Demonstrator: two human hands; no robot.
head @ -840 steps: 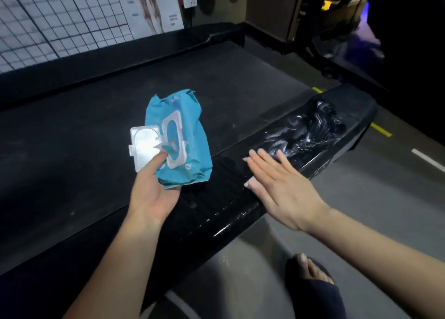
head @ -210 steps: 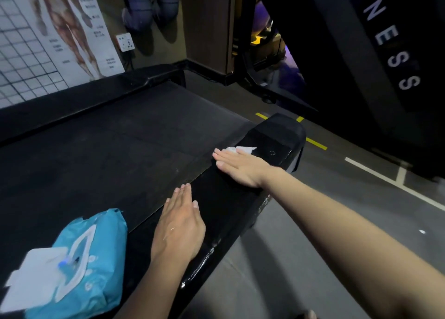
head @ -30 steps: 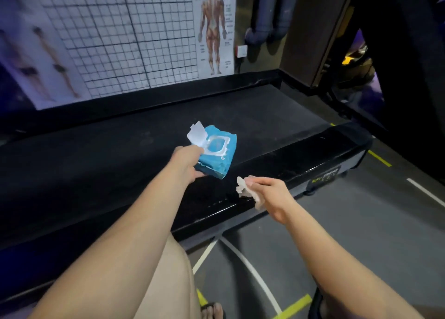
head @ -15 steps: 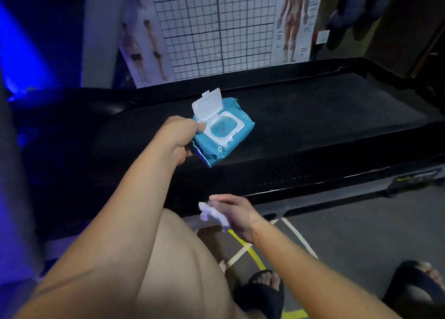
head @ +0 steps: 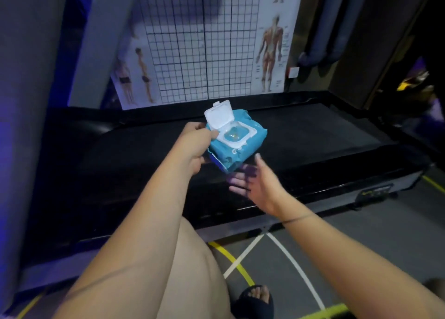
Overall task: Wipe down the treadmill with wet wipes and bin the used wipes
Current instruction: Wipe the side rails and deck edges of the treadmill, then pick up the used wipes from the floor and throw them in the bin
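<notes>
Left hand [head: 196,145] grips blue wipes pack [head: 237,141], lid up, above treadmill [head: 313,138]; right hand [head: 255,182] spread wide, holding nothing, just below pack.

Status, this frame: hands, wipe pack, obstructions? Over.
Left hand grips wet wipe pack, lid open, over treadmill belt. Right hand open, empty, close by pack. Nothing blocking; no bin visible.

The left forearm [head: 154,212] and right forearm [head: 337,244] are bare. A thin dark band [head: 296,219] circles the wrist behind the right hand [head: 256,183]. One foot wears a dark open-toed slipper [head: 255,307], toes showing.
</notes>
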